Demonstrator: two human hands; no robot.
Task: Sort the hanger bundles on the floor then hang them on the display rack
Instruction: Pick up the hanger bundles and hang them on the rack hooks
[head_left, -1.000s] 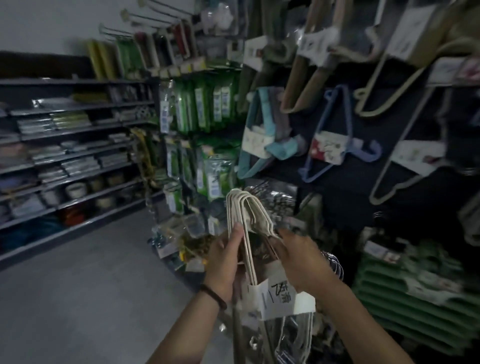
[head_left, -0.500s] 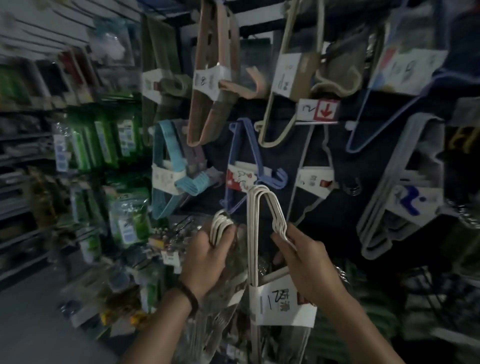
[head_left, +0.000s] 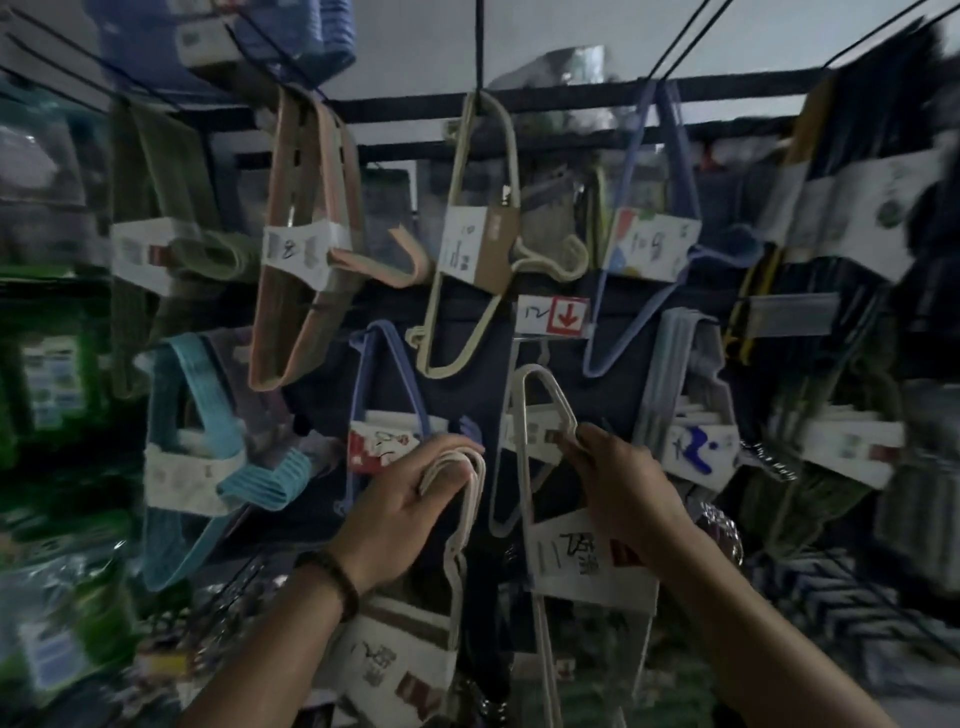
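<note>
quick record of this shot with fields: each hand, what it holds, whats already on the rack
left hand: grips the hook end of a white hanger bundle
right hand: pinches the looped end of a second white bundle, held up in front of the rack
rack bar: dark, across the top
already hung: pink bundle, cream bundle, teal bundle
arrow tag: white and red, below the cream bundle

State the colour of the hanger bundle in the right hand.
The hanger bundle is white; head view.
</note>
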